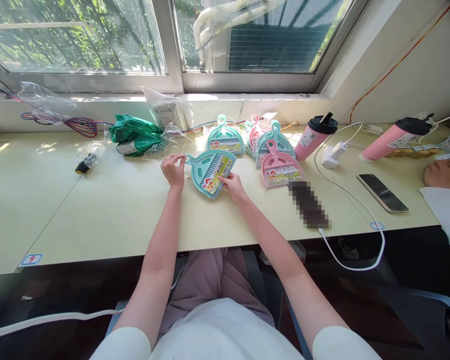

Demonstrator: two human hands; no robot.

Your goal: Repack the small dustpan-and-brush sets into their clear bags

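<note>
A teal mini dustpan and brush set (206, 172) with a printed label is tilted between my two hands, just over the table. My left hand (173, 171) pinches at the tip of its handle. On the opposite side, my right hand (233, 186) grips the labelled edge between thumb and fingers. Behind it a similar teal set (225, 137) leans near the wall. To the right stand more packaged sets, among them a pink set (279, 167) at the front and a teal one (274, 142) behind it.
A green plastic bag (133, 134) and a coil of wires (80, 125) lie at the back left. Rightward are two pink cups (315, 137), a white charger (333, 154), a phone (383, 192) and a pixelated phone-like object (308, 205). Another person's hand (442, 172) rests at the far right.
</note>
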